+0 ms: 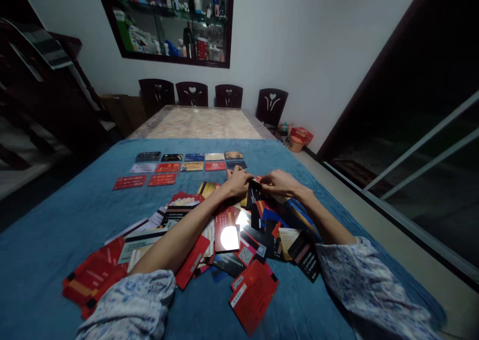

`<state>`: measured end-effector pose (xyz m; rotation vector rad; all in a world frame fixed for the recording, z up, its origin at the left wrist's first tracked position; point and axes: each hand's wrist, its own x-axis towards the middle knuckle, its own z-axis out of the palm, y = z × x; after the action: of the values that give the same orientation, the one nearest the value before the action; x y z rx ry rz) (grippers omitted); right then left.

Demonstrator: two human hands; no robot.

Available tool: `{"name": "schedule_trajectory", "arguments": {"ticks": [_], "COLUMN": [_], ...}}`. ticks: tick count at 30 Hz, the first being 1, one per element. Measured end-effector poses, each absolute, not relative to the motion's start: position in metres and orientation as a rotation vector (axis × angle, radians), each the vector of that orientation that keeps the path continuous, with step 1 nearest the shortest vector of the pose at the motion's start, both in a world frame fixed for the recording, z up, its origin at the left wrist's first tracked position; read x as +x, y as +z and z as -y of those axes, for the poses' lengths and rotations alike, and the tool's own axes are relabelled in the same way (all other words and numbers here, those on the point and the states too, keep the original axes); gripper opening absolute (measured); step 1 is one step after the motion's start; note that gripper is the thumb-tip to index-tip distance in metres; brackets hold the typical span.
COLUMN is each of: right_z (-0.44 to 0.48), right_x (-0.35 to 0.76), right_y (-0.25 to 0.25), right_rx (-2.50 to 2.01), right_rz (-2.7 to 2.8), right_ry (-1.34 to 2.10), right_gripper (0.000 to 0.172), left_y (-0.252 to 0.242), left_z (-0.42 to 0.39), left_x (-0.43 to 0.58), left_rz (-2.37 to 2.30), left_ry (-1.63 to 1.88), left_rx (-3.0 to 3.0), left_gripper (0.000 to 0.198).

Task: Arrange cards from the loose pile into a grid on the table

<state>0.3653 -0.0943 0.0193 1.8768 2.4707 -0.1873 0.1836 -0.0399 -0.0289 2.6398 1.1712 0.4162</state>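
Observation:
My left hand (238, 182) and my right hand (281, 183) are close together at the far side of a loose heap of cards. Between them, a dark card (256, 184) is pinched at its edges, partly hidden by the fingers. Beneath and in front of my hands, the heap holds red, black, blue, gold and white cards, overlapping at many angles. A red card (227, 230) with a bright glare lies near the middle. My left forearm crosses over the heap. Another red card (254, 297) lies nearest to me, and a black-striped one (305, 255) is by my right sleeve.
Beyond the heap, cards lie in neat rows, among them a red card (162, 179) and an orange one (192, 166). A blue cloth (75, 220) covers the near part of the table (205, 123). Several dark chairs (272, 105) stand along the far wall.

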Motion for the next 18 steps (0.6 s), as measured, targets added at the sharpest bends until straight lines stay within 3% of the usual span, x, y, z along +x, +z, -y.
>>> {"name": "schedule_trajectory", "arguments": {"ticks": [18], "right_z": [0.086], "right_x": [0.375], "right_y": [0.009], "right_rx": [2.076], "right_rz": [-2.502], "right_ry": [-0.054], "right_gripper": [0.038], "left_y": [-0.027], "left_z": [0.035], "left_x": [0.185], "left_rz": [-1.3], "left_ry": [0.658], "left_rx": [2.45], "left_gripper": [0.03]}}
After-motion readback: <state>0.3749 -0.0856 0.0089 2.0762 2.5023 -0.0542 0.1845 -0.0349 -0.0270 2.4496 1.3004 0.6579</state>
